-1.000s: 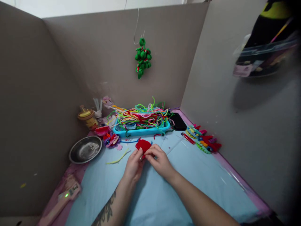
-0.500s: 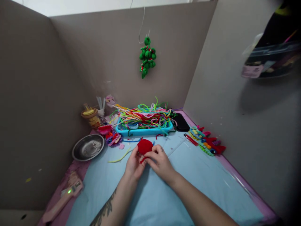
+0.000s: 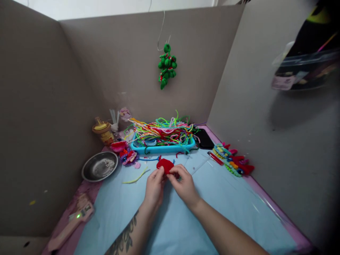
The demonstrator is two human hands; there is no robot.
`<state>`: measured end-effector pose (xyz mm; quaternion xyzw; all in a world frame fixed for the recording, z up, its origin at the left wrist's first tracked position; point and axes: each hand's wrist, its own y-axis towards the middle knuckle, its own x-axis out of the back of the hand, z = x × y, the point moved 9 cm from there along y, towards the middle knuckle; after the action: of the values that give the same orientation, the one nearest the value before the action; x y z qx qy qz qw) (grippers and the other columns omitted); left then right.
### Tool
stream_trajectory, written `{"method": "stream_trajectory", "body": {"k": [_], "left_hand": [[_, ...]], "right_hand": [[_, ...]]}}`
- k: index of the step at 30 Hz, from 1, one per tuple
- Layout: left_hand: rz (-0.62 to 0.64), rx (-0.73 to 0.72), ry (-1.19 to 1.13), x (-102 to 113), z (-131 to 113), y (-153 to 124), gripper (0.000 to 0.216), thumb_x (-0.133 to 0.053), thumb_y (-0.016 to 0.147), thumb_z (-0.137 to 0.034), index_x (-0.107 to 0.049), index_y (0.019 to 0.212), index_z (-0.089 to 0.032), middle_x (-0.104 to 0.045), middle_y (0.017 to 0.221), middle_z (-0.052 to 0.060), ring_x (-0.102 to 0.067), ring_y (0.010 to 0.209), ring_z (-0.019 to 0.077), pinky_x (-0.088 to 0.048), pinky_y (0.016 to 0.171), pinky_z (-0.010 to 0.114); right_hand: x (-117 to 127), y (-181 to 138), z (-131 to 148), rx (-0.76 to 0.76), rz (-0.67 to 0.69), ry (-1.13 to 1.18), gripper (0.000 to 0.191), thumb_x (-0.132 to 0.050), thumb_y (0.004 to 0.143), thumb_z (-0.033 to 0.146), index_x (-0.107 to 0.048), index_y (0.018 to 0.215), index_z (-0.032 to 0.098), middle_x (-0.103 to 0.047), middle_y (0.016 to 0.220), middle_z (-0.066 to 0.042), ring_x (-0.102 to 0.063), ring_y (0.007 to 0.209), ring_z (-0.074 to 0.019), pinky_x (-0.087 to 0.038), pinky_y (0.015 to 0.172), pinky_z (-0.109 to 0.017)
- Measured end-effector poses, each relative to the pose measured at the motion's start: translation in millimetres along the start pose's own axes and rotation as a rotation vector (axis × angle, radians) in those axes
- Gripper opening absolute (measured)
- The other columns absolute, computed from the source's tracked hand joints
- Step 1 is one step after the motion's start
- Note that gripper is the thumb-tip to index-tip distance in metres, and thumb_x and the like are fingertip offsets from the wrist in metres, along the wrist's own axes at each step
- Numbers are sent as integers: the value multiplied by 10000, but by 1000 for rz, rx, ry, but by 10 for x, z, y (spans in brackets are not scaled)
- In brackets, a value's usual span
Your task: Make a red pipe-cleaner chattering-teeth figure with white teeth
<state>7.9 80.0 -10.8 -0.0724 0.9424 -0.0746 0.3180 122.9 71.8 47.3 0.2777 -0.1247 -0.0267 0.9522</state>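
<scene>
Between both hands, just above the blue table cover, is a rounded red crocheted piece [image 3: 165, 165]. My left hand [image 3: 155, 184] grips its lower left edge, thumb on top and fingers mostly hidden underneath. On the right side, my right hand [image 3: 182, 180] pinches the lower right edge between thumb and fingers. A blue strand [image 3: 148, 159] lies behind the piece, and a short yellow-green strand [image 3: 136, 178] rests to the left of my hands. The loose red end cannot be made out now.
A blue tray [image 3: 159, 149] heaped with colourful strands stands behind. At left are a metal bowl [image 3: 87, 170] with small white bits, a pink glue gun [image 3: 71, 226] and a cup [image 3: 105, 134]. Rightward lie a red cutter [image 3: 215, 158], crocheted pieces [image 3: 235, 161] and a black phone [image 3: 204, 139].
My left hand has turned so its thumb presses on top of the red piece. My right hand has shifted slightly right, and the red piece is tilted flatter.
</scene>
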Motion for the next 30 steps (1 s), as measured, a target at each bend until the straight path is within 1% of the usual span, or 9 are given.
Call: {"method": "stream_trajectory", "body": {"k": [3,9,12,14,16,18,21,24,30], "left_hand": [[24,-11,34,-45,-11,-19,258,-731,682,-349,-676,684,-97,-652,630,31,-575,599,119,-432,578,220],[97,11,11,-125,5,-47,271,-679,742,-365,-690,820,-106,-715,784,85,-651,738,195,-468,686,280],[126,90,-89,-142,59,-37,316,-635,778,-402,-682,915,-121,-723,867,99,-664,811,210,-480,760,306],[152,183,-140,-156,126,-30,340,-595,803,-427,-680,924,-121,-725,846,106,-671,811,208,-485,784,314],[168,254,-163,-152,178,-23,341,-567,823,-422,-677,932,-118,-724,815,109,-676,793,202,-490,779,307],[158,272,-163,-116,198,-6,294,-577,826,-371,-668,961,-127,-722,819,98,-675,769,184,-493,751,285],[111,230,-138,-40,189,23,210,-626,798,-292,-663,945,-146,-716,809,63,-662,714,154,-491,707,263],[92,169,-101,-28,153,30,171,-665,764,-274,-672,871,-140,-708,792,52,-650,716,153,-485,708,266],[93,34,62,-85,42,-5,204,-709,716,-316,-671,699,-115,-667,678,40,-607,686,151,-457,678,249]], "right_hand": [[32,1,13,-4,-20,-3,93,-553,806,140,-595,758,208,-566,761,-12,-539,701,-147,-445,619,-268],[60,-10,8,-13,-31,-22,122,-514,815,131,-605,800,209,-559,795,-27,-543,731,-158,-452,636,-276],[70,-4,-4,-28,-37,-14,121,-515,801,115,-584,777,211,-547,774,-18,-533,716,-156,-452,640,-272],[63,2,-4,-32,-24,-13,128,-513,796,106,-581,767,211,-546,772,-16,-533,712,-154,-450,640,-268],[54,5,-8,-35,-8,-16,133,-514,794,101,-586,767,208,-549,777,-17,-539,714,-153,-447,638,-266],[48,4,-9,-30,4,-23,134,-516,793,101,-597,778,207,-555,787,-20,-547,727,-156,-448,646,-271],[39,-2,-2,-2,17,-45,136,-519,801,108,-611,806,208,-567,801,-24,-552,753,-162,-452,675,-287],[27,-5,-12,0,23,-56,124,-522,813,126,-617,816,206,-579,805,-29,-552,764,-166,-451,682,-294],[42,20,-101,-124,-10,-4,90,-567,792,179,-596,708,195,-560,706,-5,-518,654,-144,-422,599,-266]]}}
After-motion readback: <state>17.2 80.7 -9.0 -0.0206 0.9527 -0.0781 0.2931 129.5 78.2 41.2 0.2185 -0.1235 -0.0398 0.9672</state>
